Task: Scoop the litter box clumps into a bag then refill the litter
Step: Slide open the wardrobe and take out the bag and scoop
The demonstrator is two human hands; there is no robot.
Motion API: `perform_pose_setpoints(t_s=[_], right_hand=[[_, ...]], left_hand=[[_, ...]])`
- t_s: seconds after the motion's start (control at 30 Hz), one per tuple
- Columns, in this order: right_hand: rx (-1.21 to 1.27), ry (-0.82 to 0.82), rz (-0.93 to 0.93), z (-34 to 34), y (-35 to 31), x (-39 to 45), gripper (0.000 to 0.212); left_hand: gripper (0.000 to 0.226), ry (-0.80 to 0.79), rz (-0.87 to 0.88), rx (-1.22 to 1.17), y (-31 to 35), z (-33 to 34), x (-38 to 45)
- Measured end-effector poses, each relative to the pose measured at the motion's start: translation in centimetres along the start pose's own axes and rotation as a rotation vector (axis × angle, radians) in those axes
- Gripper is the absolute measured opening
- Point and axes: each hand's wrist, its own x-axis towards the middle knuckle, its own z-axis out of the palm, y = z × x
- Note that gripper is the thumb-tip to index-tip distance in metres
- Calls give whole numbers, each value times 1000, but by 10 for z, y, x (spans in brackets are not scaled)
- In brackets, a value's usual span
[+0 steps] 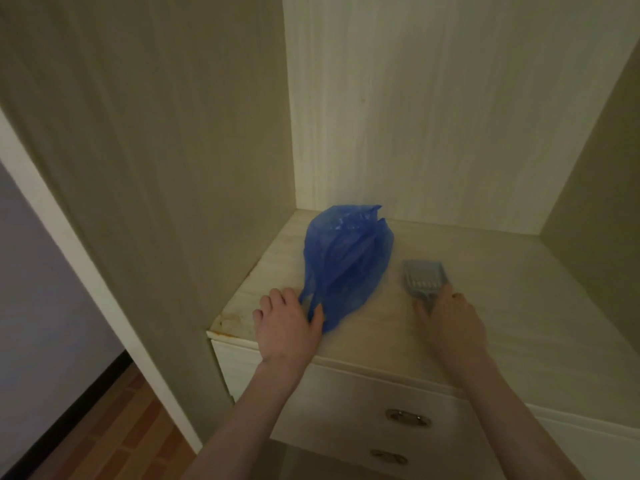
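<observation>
A crumpled blue plastic bag (346, 265) lies on a pale wooden shelf top (502, 306) inside an open cabinet. My left hand (287, 327) rests at the bag's near end, thumb and fingers closing round its handles. To the right lies a grey-blue slotted litter scoop (424, 277), its head pointing away from me. My right hand (450, 323) covers the scoop's handle with fingers curled round it. No litter box is in view.
Cabinet walls enclose the shelf on the left, back and right. Below the shelf edge are two drawers with metal handles (408, 418). Wood-pattern floor (114, 434) and a grey wall show at the lower left.
</observation>
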Motion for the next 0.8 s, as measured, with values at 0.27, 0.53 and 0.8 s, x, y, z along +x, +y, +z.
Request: perform_pose_setpoints(t_s=[0.27,0.53,0.8], right_hand=[[61,-11,-8,10,7,12,49],[105,-5,48,6,7,9,27],[122,36,-12,-7,19,-5,13]], left_hand=[[49,85,310,-48,-5,11,2],[46,-26,682,-190,5,18,-5],[35,-3,678,-162,14,14,-7]])
